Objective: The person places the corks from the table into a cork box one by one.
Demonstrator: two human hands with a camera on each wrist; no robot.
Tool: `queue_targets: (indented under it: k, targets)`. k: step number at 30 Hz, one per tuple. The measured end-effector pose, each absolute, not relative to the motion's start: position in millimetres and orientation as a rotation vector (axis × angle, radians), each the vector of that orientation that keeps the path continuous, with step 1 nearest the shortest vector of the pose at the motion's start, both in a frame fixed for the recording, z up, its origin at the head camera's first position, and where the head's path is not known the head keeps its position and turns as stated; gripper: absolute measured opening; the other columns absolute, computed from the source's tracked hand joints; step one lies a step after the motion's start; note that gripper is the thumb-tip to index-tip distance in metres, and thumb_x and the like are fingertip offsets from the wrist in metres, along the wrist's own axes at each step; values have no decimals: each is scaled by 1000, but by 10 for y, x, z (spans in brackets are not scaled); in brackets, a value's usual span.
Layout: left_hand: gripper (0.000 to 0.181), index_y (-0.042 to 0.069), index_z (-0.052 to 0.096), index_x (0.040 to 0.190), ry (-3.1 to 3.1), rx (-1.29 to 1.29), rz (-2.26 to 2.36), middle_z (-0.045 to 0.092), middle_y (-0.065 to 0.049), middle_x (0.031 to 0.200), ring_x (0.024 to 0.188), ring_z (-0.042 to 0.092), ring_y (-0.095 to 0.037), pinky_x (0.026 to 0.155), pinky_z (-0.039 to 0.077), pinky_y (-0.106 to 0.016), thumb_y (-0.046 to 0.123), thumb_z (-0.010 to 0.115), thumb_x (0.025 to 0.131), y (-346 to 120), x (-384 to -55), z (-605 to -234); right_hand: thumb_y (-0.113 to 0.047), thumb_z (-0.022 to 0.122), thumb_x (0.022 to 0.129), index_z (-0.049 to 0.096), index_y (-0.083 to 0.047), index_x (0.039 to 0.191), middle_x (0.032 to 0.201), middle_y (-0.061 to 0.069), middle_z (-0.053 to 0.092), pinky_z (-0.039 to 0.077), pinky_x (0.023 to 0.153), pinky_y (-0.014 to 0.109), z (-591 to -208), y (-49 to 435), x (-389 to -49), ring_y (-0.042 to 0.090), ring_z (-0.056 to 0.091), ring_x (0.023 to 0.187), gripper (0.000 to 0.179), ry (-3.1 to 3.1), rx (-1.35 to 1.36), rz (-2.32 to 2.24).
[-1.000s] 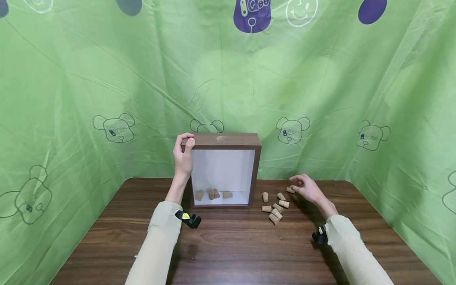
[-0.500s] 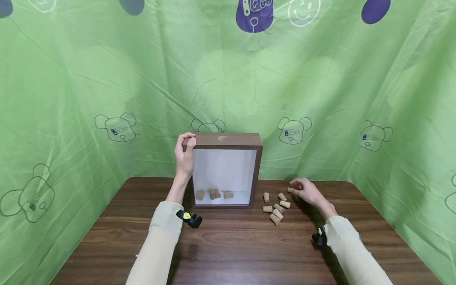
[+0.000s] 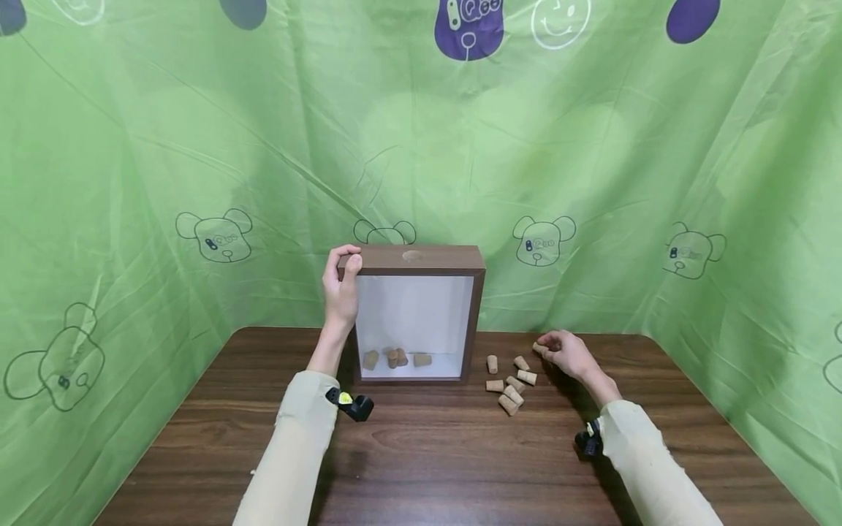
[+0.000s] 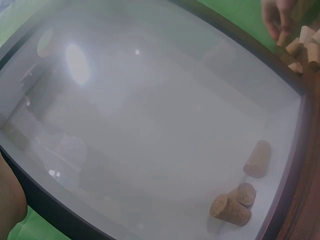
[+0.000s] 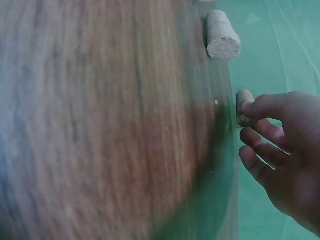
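Note:
A brown shadow box frame [image 3: 478, 321] with a clear front and a round hole [image 3: 413, 256] in its top stands upright on the table. My left hand [image 3: 340, 288] grips its upper left corner, thumb in front. Several corks [image 3: 422, 359] lie at the bottom inside the box; they also show through the front in the left wrist view. At the table's back right, my right hand [image 3: 569, 356] pinches one cork [image 5: 244, 107] between thumb and fingers. Several loose corks [image 3: 515, 395] lie on the table between the box and that hand.
The dark wooden table [image 3: 421, 453] ends at a green printed curtain [image 3: 421, 146], which hangs behind it and on both sides. A black wrist camera [image 3: 355, 406] sits on the left forearm, another wrist camera [image 3: 588, 440] on the right.
My right hand has come down onto the farthest cork and now pinches it, tilting it slightly. The left hand and the box have stayed in place.

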State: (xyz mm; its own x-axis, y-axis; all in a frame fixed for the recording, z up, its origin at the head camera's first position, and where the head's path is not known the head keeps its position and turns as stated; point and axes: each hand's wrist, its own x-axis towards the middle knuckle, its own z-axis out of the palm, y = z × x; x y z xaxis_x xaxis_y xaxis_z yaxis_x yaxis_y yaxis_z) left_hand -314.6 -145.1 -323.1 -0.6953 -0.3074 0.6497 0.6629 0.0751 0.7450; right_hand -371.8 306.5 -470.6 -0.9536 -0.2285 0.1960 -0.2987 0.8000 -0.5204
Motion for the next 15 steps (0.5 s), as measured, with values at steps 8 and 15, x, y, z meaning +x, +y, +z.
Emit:
queue_targets:
  k: [8,15]
  targets:
    - [30,-2,59,114,-1622,-362,-1709,60,-8,113,101,51,-5,92,37,-27,21,55,94,-1443,-3142,-3213,-11,68,90,70,-1,110,103,17,69,50,82,45,-4582,3038,-3673,29,64,92,23,-2846,408,849]
    - [32,-5,58,114,-1623,-370,-1714,59,-8,114,104,50,-4,95,36,-27,20,55,95,-1443,-3156,-3222,-8,68,89,69,1,112,106,19,67,51,84,47,-4502,3013,-3632,31,65,94,24,-2774,473,849]
